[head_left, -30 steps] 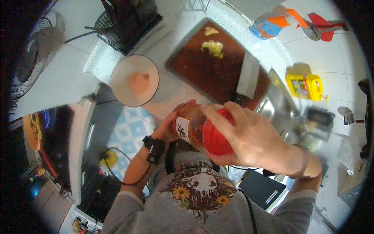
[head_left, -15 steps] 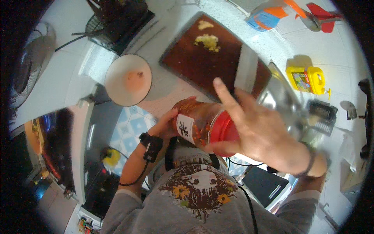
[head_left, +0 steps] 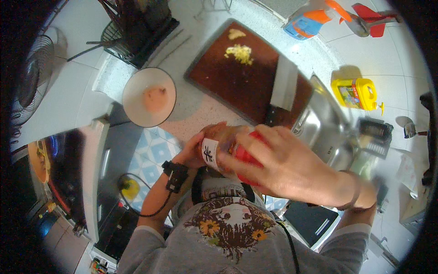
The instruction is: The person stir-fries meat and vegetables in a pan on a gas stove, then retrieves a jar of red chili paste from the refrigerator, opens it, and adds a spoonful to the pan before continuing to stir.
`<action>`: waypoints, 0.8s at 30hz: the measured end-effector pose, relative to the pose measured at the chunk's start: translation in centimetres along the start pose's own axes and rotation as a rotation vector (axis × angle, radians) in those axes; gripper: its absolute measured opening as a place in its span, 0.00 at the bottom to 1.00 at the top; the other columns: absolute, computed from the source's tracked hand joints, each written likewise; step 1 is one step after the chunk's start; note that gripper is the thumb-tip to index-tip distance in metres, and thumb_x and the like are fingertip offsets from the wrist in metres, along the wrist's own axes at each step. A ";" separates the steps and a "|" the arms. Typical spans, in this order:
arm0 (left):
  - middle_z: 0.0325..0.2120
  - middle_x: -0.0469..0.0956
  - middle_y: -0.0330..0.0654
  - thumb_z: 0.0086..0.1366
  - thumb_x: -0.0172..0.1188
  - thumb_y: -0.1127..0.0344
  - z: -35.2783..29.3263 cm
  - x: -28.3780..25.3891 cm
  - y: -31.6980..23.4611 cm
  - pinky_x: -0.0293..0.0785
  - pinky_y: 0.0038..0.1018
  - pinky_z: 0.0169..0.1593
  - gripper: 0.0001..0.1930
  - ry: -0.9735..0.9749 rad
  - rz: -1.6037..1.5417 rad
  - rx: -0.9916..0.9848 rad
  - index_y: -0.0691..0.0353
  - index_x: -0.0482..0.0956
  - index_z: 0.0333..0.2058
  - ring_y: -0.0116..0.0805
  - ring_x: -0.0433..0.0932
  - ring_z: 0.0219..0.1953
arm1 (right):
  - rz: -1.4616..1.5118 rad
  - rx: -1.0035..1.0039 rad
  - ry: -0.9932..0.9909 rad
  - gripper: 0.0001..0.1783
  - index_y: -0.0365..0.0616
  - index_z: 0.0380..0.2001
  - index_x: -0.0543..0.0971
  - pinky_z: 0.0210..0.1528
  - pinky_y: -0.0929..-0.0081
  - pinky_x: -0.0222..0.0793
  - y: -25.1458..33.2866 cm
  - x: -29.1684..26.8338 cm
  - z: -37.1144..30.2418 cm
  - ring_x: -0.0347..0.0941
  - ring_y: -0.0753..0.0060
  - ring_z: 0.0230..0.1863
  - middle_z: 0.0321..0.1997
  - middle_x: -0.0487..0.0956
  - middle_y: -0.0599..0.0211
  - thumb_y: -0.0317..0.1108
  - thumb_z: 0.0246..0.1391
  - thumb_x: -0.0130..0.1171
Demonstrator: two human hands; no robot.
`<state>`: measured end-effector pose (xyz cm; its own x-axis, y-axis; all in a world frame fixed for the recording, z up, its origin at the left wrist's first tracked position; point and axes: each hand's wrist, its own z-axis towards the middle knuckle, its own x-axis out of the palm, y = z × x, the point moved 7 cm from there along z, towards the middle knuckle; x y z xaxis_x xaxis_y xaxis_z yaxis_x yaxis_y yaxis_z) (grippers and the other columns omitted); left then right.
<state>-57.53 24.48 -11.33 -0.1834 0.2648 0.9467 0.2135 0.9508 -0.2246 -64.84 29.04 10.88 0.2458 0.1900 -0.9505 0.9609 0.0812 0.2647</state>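
Tilted in front of my chest is a jar (head_left: 211,151) with a red lid, a white label and reddish-brown contents. My left hand (head_left: 194,150) is wrapped round its bottom end. Over the red lid (head_left: 250,148) lies my right hand (head_left: 278,157), its fingers curled about the lid and slightly smeared by motion. Beyond the jar, a dark brown cutting board (head_left: 219,82) carries chopped pale-yellow bits (head_left: 239,54) and a small flat pale piece (head_left: 236,34). A cleaver (head_left: 284,84) rests on the board's right side, its black handle toward me.
Left of the board stands a white bowl (head_left: 132,98) with a reddish residue inside. A metal sink (head_left: 326,137) lies to the right, with a yellow pump bottle (head_left: 360,93) behind it. A blue-orange spray bottle (head_left: 303,25) and a black rack (head_left: 137,32) stand farther back.
My right hand, stretched out with its fingers spread over the lid before, has moved left and closed round it. The left hand still holds the jar.
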 end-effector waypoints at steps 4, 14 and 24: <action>0.61 0.57 0.45 0.60 0.47 0.43 -0.2 1.1 0.6 0.63 0.44 0.58 0.37 0.004 -0.014 -0.076 0.55 0.50 0.63 0.43 0.62 0.59 | -0.102 -0.126 -0.004 0.24 0.58 0.44 0.75 0.50 0.64 0.66 1.1 -0.8 -0.3 0.67 0.56 0.50 0.52 0.65 0.62 0.37 0.37 0.57; 0.61 0.56 0.42 0.61 0.46 0.45 0.8 -0.1 0.8 0.59 0.45 0.59 0.35 -0.065 -0.093 -0.028 0.53 0.49 0.63 0.44 0.59 0.61 | 0.398 0.697 0.430 0.58 0.48 0.62 0.55 0.55 0.46 0.61 -5.3 1.5 -1.5 0.60 0.51 0.60 0.56 0.61 0.46 0.57 0.28 0.70; 0.63 0.50 0.43 0.61 0.45 0.45 0.3 0.0 1.6 0.57 0.48 0.60 0.36 0.042 -0.139 -0.007 0.50 0.47 0.64 0.45 0.56 0.62 | 0.207 0.313 0.122 0.52 0.44 0.59 0.60 0.52 0.62 0.64 -3.1 1.2 -0.8 0.66 0.48 0.51 0.57 0.59 0.47 0.52 0.31 0.70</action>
<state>-57.45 26.07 -11.81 -0.1715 0.1240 0.9774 0.1956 0.9766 -0.0896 -67.67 29.74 9.05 0.4395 0.2876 -0.8510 0.8897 -0.2701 0.3682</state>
